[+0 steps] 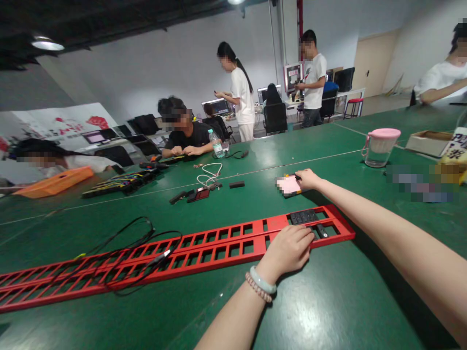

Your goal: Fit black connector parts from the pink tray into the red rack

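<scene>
My left hand (292, 247) lies over the right part of a long red slotted frame (260, 245), fingers curled down into its slots; what the fingertips grip is hidden. Just beyond those fingers, black rectangular parts (303, 217) fill some far-row slots, and another black part (322, 231) sits in the near row. Beyond the frame, my right hand (308, 179) has its fingers closed on a small black piece (298, 177), too small to name. It is at the edge of a pink-topped flat object (289, 184), which is partly blurred.
Black cables (127, 228) lie across the frame. Farther back are a white cable (211, 175), small black parts (237, 184) and a bottle (218, 148). A pink-lidded cup (381, 150) and a cardboard box (428, 144) stand right. Several people sit or stand around; an orange tray (54, 183) is left.
</scene>
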The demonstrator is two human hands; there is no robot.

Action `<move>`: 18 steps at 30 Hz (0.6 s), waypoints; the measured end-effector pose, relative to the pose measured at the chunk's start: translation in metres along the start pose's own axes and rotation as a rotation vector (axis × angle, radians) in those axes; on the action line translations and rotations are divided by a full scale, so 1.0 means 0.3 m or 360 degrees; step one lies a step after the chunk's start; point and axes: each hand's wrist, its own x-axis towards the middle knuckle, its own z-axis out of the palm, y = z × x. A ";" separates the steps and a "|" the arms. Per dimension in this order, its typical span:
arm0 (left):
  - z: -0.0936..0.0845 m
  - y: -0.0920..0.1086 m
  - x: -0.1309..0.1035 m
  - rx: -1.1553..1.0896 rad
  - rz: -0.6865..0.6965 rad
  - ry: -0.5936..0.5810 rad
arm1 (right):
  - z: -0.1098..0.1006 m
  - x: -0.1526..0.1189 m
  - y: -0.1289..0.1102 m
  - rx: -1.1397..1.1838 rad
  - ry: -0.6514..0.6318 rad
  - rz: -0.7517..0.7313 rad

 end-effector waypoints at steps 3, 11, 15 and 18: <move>-0.001 0.002 -0.003 0.0019 0.0008 -0.0006 | 0.040 0.034 -0.012 -0.0029 -0.0062 0.0104; 0.004 0.009 -0.006 -0.0001 -0.0009 -0.0002 | 0.067 0.042 -0.040 -0.0041 -0.0059 0.0196; 0.007 0.008 -0.006 -0.0004 -0.0008 0.0009 | 0.073 0.038 -0.044 -0.0030 -0.0035 0.0244; 0.009 0.007 -0.007 0.0011 -0.0005 0.0006 | 0.080 0.034 -0.042 -0.0012 -0.0022 0.0274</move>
